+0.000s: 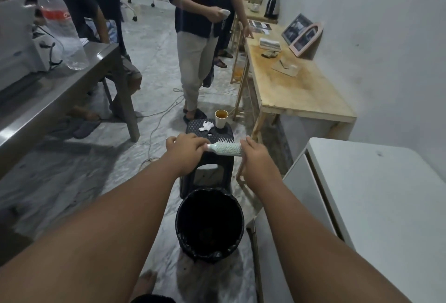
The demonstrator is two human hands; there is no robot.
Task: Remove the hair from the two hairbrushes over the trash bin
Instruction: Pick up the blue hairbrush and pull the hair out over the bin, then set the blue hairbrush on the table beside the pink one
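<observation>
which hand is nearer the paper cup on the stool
Right. The right hand holds the bristle end of the hairbrush, just below and right of the paper cup. The left hand grips the handle end, farther off to the cup's lower left.

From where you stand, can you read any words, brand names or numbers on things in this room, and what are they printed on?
No text reads clearly.
Big plastic bottle, red label: white lettering, too blurred to read.
Framed pictures against the wall: dark images, no legible words.
Papers on the wooden table: print too small to read.
Paper cup, hairbrush, trash bin: no markings visible.
</observation>
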